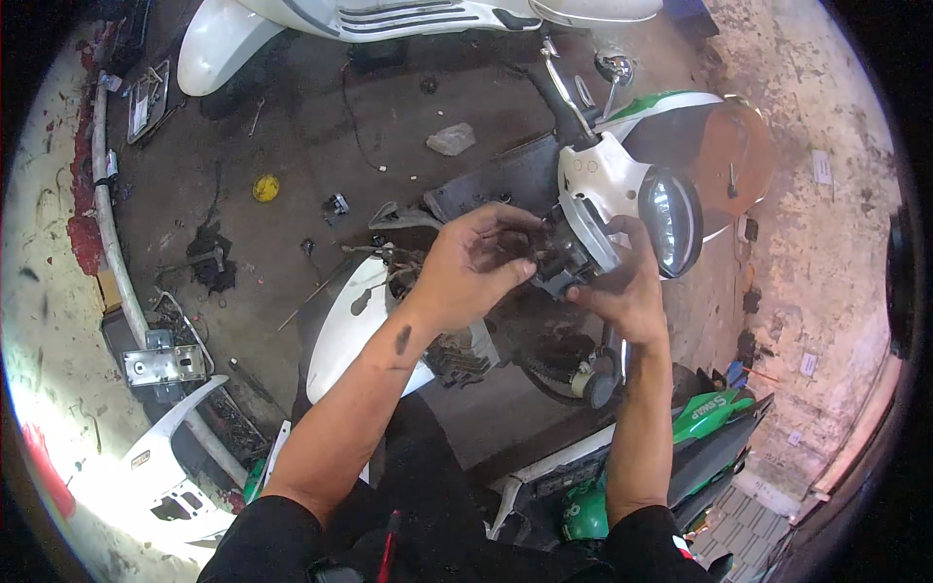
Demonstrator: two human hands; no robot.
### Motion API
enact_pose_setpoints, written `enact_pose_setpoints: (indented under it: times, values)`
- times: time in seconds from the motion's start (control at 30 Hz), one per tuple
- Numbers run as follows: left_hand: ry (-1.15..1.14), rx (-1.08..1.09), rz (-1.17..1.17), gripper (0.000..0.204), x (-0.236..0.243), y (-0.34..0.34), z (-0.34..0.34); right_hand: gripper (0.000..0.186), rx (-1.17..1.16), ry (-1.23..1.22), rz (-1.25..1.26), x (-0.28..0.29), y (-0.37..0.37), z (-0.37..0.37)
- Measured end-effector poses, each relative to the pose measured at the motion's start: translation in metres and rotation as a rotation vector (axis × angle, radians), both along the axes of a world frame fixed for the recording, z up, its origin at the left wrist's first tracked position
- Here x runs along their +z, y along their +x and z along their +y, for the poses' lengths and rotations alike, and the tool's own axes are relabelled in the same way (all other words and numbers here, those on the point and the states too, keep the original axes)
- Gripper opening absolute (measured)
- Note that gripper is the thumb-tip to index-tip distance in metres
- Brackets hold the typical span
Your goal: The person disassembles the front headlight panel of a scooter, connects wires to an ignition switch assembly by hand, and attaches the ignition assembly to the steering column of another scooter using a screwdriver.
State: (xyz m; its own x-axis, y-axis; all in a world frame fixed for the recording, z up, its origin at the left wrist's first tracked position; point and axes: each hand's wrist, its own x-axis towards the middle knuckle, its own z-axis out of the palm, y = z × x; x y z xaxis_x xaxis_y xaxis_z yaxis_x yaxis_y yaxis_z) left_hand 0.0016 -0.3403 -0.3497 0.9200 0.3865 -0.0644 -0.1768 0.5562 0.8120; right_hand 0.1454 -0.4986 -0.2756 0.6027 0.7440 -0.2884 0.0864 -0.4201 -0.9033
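Note:
In front of me, both hands are at a round black unit (562, 264) with a pale, shiny rim. My right hand (634, 282) grips it from the right, with the thumb beneath and fingers over the rim. My left hand (478, 260) is curled at its dark back, thumb and fingertips against small black parts there; the exact contact is partly hidden. Just beyond stands a white scooter handlebar cover (604, 170) with an oval headlight (671, 222). Under my left forearm lies a white body panel (340, 335), beside dark mechanical parts.
A white scooter (389, 17) stands at the far side. A yellow round object (265, 188), crumpled clear plastic (451, 140) and a hammer (209, 257) lie on the dark floor. White panel parts (170, 476) are at left; green panels (714, 416) are at right.

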Motion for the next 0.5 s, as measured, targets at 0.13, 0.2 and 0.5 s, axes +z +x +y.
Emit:
enact_pose_setpoints:
  times: [0.13,0.2,0.5]
  values:
    - [0.06,0.054,0.088,0.039,0.01,-0.005,-0.003,0.079,-0.008,-0.002,-0.006,0.0,0.0,0.0]
    - [0.097,0.135,0.055,0.036,0.002,-0.007,-0.006,0.079,-0.012,-0.011,-0.01,0.002,-0.001,0.001]
    - [0.301,0.105,0.077,0.027,-0.005,-0.008,-0.009,0.09,-0.061,-0.123,-0.01,0.005,-0.001,-0.003]
